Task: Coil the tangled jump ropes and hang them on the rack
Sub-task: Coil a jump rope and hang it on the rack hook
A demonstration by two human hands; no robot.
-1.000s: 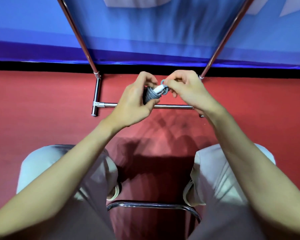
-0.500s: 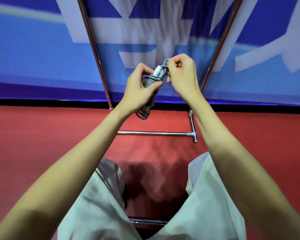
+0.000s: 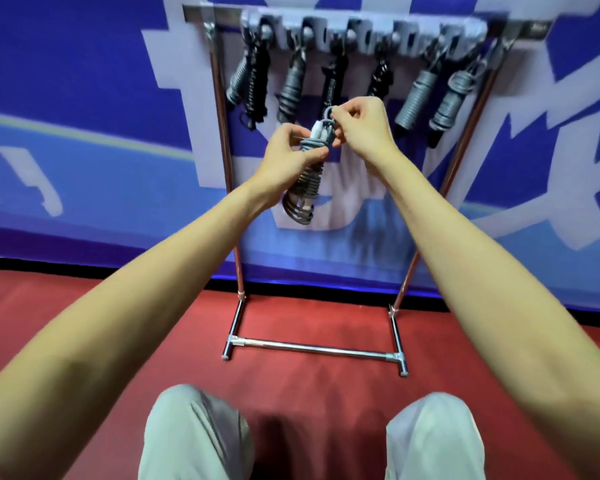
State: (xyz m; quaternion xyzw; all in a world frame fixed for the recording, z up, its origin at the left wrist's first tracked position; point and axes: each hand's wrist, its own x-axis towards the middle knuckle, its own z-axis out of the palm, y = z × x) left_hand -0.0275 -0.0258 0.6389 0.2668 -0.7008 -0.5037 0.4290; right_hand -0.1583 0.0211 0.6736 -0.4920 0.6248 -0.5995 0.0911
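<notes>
Red floor; both hands (image 3: 291,150) (image 3: 361,128) partly hide coiled grey rope (image 3: 307,181).

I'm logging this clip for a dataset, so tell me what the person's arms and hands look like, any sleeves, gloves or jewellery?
Both forearms are bare up to the frame edge, with no sleeves showing. The left hand and right hand wear no gloves, and no rings, watch or wristbands show. The only clothing in view is light grey trousers over the knees.

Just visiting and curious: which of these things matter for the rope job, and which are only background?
Part of the job:
- grey coiled rope, gripped by the left hand
- its top loop, pinched by the right hand
- rack
- hung ropes

Just background:
- blue banner
- red floor
</notes>
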